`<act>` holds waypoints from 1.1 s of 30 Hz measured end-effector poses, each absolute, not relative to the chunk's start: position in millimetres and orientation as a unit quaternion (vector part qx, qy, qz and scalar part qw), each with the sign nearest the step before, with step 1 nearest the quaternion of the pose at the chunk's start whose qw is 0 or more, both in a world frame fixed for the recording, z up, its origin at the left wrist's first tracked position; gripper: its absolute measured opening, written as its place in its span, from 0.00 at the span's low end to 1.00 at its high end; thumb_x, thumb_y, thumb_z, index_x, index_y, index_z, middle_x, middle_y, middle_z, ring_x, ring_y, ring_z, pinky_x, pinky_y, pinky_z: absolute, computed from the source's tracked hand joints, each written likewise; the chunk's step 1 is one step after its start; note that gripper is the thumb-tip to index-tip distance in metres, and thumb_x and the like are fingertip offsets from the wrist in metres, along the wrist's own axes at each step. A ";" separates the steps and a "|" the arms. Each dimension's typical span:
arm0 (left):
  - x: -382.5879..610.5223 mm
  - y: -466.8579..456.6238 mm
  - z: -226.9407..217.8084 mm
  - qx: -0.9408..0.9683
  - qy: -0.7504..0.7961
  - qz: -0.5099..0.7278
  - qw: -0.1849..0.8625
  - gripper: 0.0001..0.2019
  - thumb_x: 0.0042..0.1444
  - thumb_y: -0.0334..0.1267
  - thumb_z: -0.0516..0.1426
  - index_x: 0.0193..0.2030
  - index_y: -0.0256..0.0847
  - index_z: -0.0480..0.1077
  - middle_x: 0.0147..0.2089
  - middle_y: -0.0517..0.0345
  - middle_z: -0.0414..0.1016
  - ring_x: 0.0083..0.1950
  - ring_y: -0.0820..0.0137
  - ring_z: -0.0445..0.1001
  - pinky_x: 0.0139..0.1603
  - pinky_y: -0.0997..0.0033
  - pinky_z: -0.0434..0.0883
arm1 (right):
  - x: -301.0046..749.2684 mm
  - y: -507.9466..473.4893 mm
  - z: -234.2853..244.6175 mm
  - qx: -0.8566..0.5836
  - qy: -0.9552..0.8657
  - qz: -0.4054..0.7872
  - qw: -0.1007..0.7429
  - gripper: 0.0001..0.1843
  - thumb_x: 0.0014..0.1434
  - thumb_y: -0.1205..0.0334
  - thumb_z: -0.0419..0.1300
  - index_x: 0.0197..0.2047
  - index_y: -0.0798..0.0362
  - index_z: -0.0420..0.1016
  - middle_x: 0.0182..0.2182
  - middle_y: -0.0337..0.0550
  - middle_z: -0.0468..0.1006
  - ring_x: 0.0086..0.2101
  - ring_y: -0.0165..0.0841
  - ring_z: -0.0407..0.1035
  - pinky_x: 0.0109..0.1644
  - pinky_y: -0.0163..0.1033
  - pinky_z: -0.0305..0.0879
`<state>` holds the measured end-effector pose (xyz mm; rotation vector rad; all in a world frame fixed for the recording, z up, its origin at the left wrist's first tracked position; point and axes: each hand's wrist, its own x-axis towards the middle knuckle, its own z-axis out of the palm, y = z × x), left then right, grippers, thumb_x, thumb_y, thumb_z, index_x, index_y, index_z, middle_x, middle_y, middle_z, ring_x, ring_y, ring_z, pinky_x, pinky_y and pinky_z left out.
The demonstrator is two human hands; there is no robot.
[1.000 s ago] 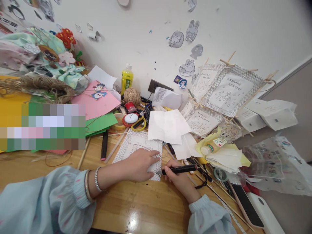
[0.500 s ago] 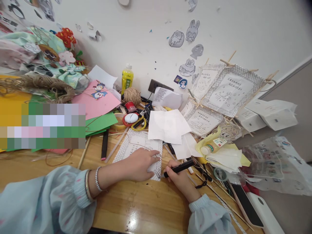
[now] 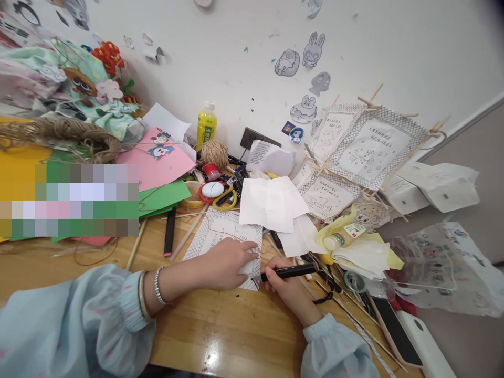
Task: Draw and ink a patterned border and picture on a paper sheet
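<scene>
Under my left hand [image 3: 226, 262] lies a sheet of paper [image 3: 202, 231] with a cross-hatched border and a line drawing inside. That hand rests flat on the sheet, fingers spread, covering its lower middle. My right hand [image 3: 281, 283] is closed around a black marker pen [image 3: 295, 271]. The marker's tip points left at the sheet's lower right edge; whether it touches the paper I cannot tell. Blank white paper [image 3: 265, 207] lies just beyond the drawing, overlapping its upper right corner.
Yellow-handled scissors [image 3: 224, 199], a twine ball [image 3: 214, 154] and a yellow bottle [image 3: 207, 126] stand at the back. Framed drawings on sticks [image 3: 376, 142] lean at the right. A phone [image 3: 397, 331] lies front right, green paper [image 3: 165, 198] left, another marker [image 3: 169, 231] beside it.
The marker in my right hand has swung to a flatter angle, and its tip has shifted slightly left and up along the border. My left hand stays in place on the sheet.
</scene>
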<state>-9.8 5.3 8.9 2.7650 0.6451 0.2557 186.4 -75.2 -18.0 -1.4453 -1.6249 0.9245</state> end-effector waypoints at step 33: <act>-13.6 10.9 16.1 0.958 0.193 0.080 0.196 0.27 0.48 0.31 0.57 0.58 0.39 0.67 0.64 0.45 0.62 0.57 0.52 0.70 0.56 0.57 0.66 | 183.1 -70.7 -15.0 -0.565 -0.542 0.407 0.471 0.14 0.56 0.55 0.55 0.24 0.53 0.69 0.14 0.32 0.64 0.15 0.25 0.56 0.19 0.31 0.51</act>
